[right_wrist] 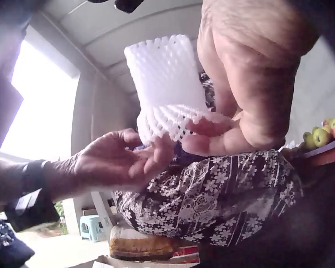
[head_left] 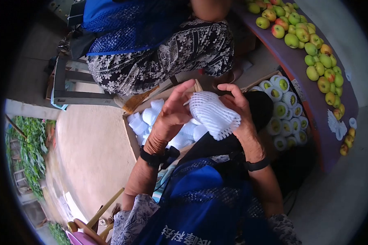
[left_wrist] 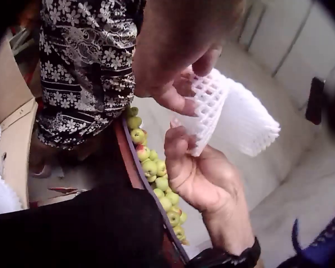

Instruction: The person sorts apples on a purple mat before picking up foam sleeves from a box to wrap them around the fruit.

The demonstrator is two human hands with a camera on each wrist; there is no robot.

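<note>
The left hand [head_left: 169,116] and right hand [head_left: 239,108] both pinch a white foam net [head_left: 212,112], fingers curled on it; apples [head_left: 315,49] line the counter's [head_left: 310,102] far edge.

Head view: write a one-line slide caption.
Both hands, left hand and right hand, hold a white foam net sleeve above a box of wrapped fruit, beside loose apples.

a curved purple table [head_left: 301,77] carries loose apples [head_left: 310,41] (green, some red-blushed) along its top.
</note>
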